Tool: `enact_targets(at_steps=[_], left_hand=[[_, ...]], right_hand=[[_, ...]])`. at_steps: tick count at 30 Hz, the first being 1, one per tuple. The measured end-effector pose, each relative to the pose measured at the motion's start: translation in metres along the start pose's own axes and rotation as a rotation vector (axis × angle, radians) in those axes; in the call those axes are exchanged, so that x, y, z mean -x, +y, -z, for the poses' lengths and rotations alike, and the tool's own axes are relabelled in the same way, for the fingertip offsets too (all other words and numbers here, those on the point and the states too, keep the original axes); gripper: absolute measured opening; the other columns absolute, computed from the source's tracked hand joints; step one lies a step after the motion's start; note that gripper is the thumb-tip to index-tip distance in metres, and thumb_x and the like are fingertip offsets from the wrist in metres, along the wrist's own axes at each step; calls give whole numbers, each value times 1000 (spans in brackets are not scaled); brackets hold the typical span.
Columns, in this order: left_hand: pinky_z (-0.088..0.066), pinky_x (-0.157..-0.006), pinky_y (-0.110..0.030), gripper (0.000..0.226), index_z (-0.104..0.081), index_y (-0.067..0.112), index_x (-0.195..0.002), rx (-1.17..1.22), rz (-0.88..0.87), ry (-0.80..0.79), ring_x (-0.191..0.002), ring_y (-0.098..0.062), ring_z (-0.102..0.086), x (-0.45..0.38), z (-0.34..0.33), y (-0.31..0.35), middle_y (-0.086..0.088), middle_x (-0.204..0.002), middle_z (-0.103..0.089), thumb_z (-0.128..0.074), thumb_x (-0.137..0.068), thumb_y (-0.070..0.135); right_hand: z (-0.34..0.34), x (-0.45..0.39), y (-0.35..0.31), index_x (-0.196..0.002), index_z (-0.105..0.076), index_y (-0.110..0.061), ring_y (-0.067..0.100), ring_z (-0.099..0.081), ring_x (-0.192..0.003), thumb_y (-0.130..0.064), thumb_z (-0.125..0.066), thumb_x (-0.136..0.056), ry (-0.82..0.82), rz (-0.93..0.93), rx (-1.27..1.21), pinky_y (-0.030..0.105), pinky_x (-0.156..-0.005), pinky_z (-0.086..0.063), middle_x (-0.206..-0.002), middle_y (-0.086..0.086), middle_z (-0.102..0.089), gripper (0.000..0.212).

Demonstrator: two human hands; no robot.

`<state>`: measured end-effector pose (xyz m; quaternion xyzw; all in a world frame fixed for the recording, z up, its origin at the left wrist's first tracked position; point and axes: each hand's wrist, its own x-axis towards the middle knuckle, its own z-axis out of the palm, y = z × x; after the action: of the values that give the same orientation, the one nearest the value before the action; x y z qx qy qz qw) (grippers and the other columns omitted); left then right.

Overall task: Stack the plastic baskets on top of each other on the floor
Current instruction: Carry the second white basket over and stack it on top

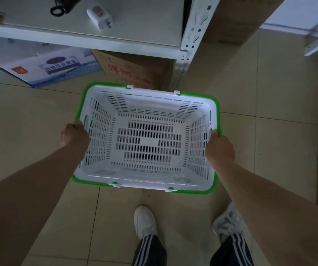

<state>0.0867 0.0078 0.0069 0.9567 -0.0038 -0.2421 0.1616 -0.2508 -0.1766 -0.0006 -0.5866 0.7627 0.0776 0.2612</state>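
Observation:
A white slotted plastic basket (pixel 104 96) with green handles folded along its rim fills the middle of the head view, open side up and empty. My left hand (pixel 75 136) grips its left short edge and my right hand (pixel 220 148) grips its right short edge. The basket is held level above the tiled floor, just ahead of my two feet. No other basket shows in the frame.
A white metal shelf (pixel 96 38) runs across the top, with a white charger (pixel 99 16) and a black object on it. Cardboard boxes (pixel 135 70) sit under it, behind the basket. More boxes stand at the right edge. Beige tiled floor (pixel 29 116) lies all around.

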Motion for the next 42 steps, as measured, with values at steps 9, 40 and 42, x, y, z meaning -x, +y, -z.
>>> enact_targets(at_steps=[9, 40, 42], left_hand=[[-42, -93, -52, 49, -50, -6, -122, -253, -120, 72, -114, -45, -50, -2, -7, -4, -31, -124, -51, -25, -105, 32], [-51, -72, -40, 57, -58, 8, -87, 144, 33, -172, -70, -27, -57, -15, -26, -36, -11, -76, -58, -50, -87, 64], [-49, -70, -39, 57, -55, 8, -79, 149, 45, -169, -68, -26, -54, -8, -28, -39, -11, -72, -55, -50, -87, 64]], right_hand=[[-4, -4, 1, -90, -64, -4, 34, -66, -78, -50, -18, -102, 97, 107, 150, 39, -72, -54, -85, 16, -68, 66], [-24, -32, 23, -63, -47, -10, 16, -40, -45, -32, -64, -92, -179, -80, -360, 26, -44, -33, -56, 4, -44, 40], [-22, -38, 27, -63, -47, -11, 16, -42, -47, -34, -64, -91, -169, -76, -340, 25, -45, -33, -58, 4, -46, 41]])
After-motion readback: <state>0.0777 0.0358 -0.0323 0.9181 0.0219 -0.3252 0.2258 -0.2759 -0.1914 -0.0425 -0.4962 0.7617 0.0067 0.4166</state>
